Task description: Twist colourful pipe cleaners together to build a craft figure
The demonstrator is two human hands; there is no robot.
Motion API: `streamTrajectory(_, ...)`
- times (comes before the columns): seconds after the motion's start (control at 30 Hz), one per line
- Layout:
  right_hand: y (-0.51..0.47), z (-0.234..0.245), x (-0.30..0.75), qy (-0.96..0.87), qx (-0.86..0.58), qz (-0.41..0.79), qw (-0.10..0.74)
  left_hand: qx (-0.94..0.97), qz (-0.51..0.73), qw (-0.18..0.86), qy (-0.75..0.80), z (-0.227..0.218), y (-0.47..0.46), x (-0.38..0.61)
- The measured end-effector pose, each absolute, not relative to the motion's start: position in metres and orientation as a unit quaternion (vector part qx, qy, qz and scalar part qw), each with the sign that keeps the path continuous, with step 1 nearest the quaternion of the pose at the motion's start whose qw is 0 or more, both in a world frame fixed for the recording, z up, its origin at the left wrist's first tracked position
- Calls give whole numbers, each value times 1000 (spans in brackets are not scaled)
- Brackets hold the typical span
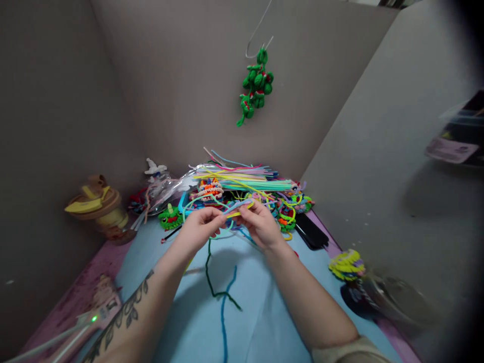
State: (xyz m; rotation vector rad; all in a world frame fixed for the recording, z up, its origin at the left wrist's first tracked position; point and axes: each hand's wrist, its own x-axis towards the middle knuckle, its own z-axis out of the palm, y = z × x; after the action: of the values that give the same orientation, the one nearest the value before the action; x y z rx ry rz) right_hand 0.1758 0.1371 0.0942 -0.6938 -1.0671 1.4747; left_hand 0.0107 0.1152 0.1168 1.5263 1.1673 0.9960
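My left hand (202, 227) is closed in a pinch on one end of a small bundle of pipe cleaners (235, 209), lavender and yellow. Pinching the other end, my right hand (260, 224) has its thumb and fingers pressed together. A mint green pipe cleaner (194, 202) curves out around my left hand; whether it belongs to the held bundle I cannot tell. Below the hands, a bent dark green pipe cleaner (207, 272) lies across a blue one (223, 322) on the light blue table cover (189, 322).
Behind my hands is a heap of coloured pipe cleaners (260, 184) with a blue tray (181, 202). A black phone (312, 232) lies right. A glue gun (102, 312) with a green light is at left. A green pipe-cleaner figure (259, 80) hangs from a wire.
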Motion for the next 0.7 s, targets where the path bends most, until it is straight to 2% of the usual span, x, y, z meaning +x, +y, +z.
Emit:
streamTrajectory(0.1, 137, 96, 176, -448, -276, 632, 569, 585, 430, 516, 455, 115, 116, 11)
streamTrajectory(0.2, 138, 97, 177, -461, -263, 627, 571, 578, 440, 513, 458, 115, 116, 11)
streamTrajectory(0.33, 139, 100, 182, -474, -273, 612, 572, 607, 430, 470, 476, 117, 116, 9)
streamTrajectory(0.43, 141, 102, 187, -497, -308, 586, 561, 660, 408, 396, 491, 119, 114, 9)
streamTrajectory(0.57, 137, 103, 189, -566, -396, 471, 549, 727, 377, 277, 503, 116, 113, 12)
streamTrajectory(0.7, 127, 107, 186, -634, -433, 329, 549, 741, 369, 226, 513, 112, 116, 12)
